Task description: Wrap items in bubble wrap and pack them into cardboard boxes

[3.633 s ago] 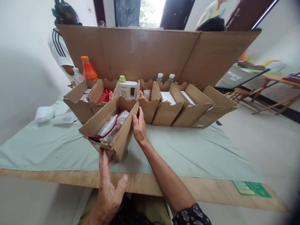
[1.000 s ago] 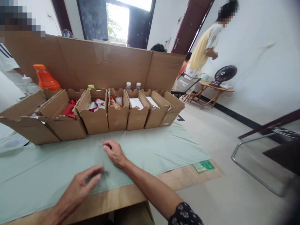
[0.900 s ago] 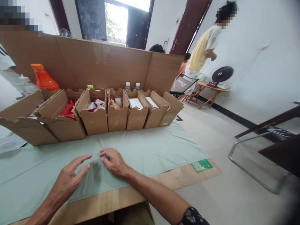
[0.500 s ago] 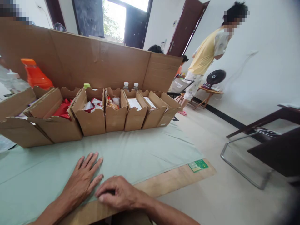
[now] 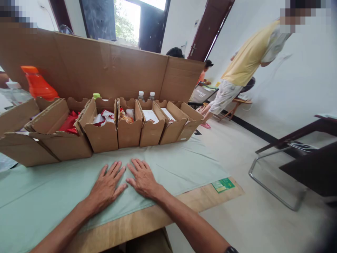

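My left hand (image 5: 107,186) lies flat on the pale green cloth (image 5: 181,165), fingers spread and holding nothing. Beside it on the right, my right hand (image 5: 142,177) rests palm down on the same cloth, also open. Beyond both hands stands a row of several open cardboard bins (image 5: 129,135). A red packet (image 5: 70,123) shows in one of the left bins. Red and white packaging (image 5: 106,117) fills part of another. White boxes (image 5: 150,116) sit in bins farther right. What lies deep in the bins is hidden by their fronts.
A tall cardboard panel (image 5: 113,66) rises behind the bins. An orange bottle (image 5: 39,84) and clear bottles (image 5: 140,95) stand behind the row. The table's wooden edge (image 5: 142,221) runs near me. At right are a person in yellow (image 5: 247,56) and a metal-framed chair (image 5: 265,189).
My right hand has moved forward from the table edge, opening from a curled shape to flat. My left hand has slid slightly forward and right. The person in yellow has shifted right.
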Available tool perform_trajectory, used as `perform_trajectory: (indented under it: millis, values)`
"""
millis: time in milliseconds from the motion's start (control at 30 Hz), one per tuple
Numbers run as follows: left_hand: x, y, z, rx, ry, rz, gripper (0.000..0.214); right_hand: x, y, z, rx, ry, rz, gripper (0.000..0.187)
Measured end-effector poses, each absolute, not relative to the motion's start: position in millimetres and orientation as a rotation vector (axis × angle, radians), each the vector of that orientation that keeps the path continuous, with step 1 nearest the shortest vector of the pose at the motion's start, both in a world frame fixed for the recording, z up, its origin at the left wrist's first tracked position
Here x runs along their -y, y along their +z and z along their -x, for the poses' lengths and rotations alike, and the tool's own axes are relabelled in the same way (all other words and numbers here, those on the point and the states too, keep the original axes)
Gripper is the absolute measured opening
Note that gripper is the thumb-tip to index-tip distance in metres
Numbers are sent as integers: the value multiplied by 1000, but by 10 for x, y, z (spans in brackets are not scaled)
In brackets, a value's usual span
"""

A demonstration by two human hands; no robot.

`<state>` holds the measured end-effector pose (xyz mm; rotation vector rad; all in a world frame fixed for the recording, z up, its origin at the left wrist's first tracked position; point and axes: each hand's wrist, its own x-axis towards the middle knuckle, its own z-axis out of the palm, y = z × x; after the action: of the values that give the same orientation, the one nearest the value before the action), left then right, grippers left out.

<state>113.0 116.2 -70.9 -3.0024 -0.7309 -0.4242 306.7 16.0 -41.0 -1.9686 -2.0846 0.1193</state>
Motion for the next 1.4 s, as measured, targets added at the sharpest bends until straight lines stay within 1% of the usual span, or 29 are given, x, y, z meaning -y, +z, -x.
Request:
perform_trajectory:
  millis: [67,167,300,400,500,567,667,733,800,867,900,1000,1067,1100,1133,1167,1267,1300,1400]
  values:
    - [-1111,-770,-1061,728,-397,3012,63,32,-431,-3160,2022,94,2070,62]
    - [-1001,-818,-874,707,-446,2982,63,368,-450,-3382,1875,14,2291,60]
    - [-870,-837,-667,630,-546,2949,66,835,-529,-3809,1637,-228,2584,54]
    - [-809,-814,-618,630,-565,2961,67,1182,-586,-4143,1502,-405,2696,50]
    - [-761,-706,-644,722,-442,3039,67,1406,-568,-4392,1361,-514,2743,44]
    - [-749,-600,-675,802,-291,3121,69,1374,-498,-4460,1330,-593,2657,40]
    - [-765,-458,-709,889,-149,3211,75,1006,-290,-4263,1528,-555,2233,35]
    - [-773,-399,-712,934,-134,3243,77,622,-84,-3897,1710,-377,1900,30]
    - [-772,-370,-705,953,-156,3275,77,191,153,-3418,1831,-204,1671,25]
    - [-769,-361,-696,943,-201,3309,78,-253,389,-2931,1904,-74,1513,25]
    - [-770,-361,-692,934,-231,3324,78,-474,502,-2710,1934,4,1474,29]
    - [-784,-368,-681,933,-292,3351,76,-1094,794,-2184,2006,206,1489,48]
    - [-797,-381,-670,937,-299,3366,75,-1447,922,-1962,2016,267,1584,64]
    - [-803,-390,-664,932,-302,3375,75,-1596,958,-1888,2009,270,1654,69]
    - [-809,-399,-657,924,-310,3384,75,-1721,972,-1839,1999,262,1732,69]
    - [-814,-407,-652,918,-322,3392,76,-1822,968,-1811,1989,249,1803,63]
    - [-824,-416,-649,909,-342,3405,77,-1980,879,-1819,1981,221,1912,39]
    - [-825,-412,-652,911,-333,3408,77,-1996,843,-1838,1986,219,1914,37]
    - [-823,-389,-666,921,-300,3416,78,-2004,784,-1884,1996,198,1916,39]
